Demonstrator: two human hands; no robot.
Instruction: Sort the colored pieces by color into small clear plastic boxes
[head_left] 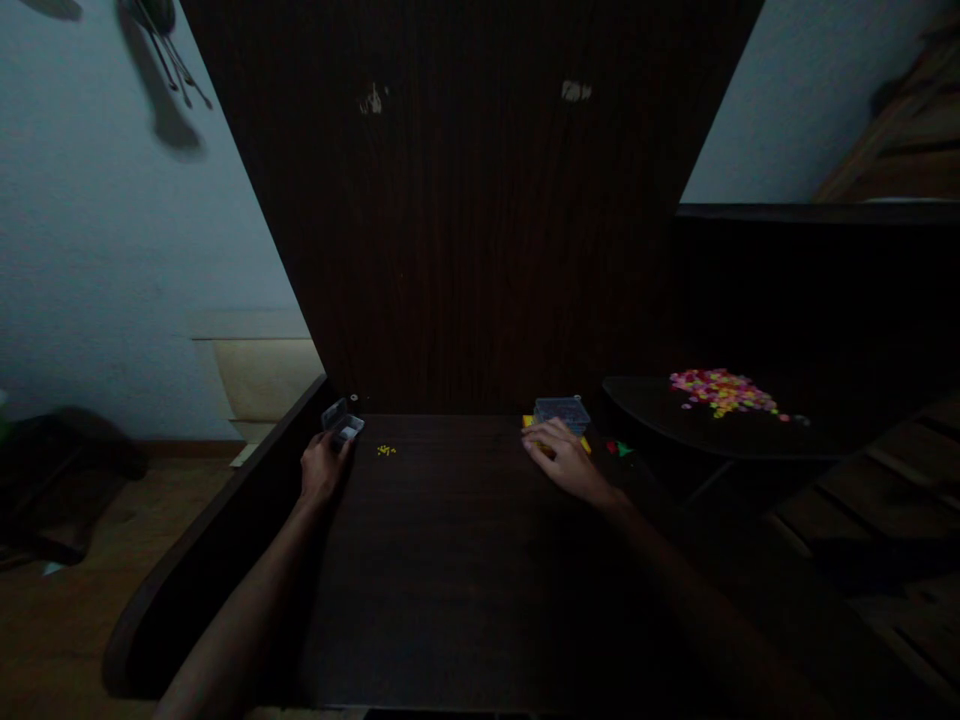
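A small clear plastic box (349, 428) with its hinged lid raised is at the far left of the dark wooden desk. My left hand (322, 470) is closed on its near edge. My right hand (561, 458) rests in front of another clear plastic box (562, 408), its fingers bent and drawn together at the left. What they hold, if anything, is hidden. Something yellow (527, 422) shows beside and under that box, partly covered by my hand. Between the hands, nearer the left one, lies a little cluster of tiny yellow pieces (385, 450).
Right of the box lie small red and green pieces (619, 449). A dark rounded side shelf (645, 400) bears a heap of pink, red and yellow pieces (724, 390). A tall dark panel (480, 220) rises behind the desk, and a raised side board (217, 540) borders its left.
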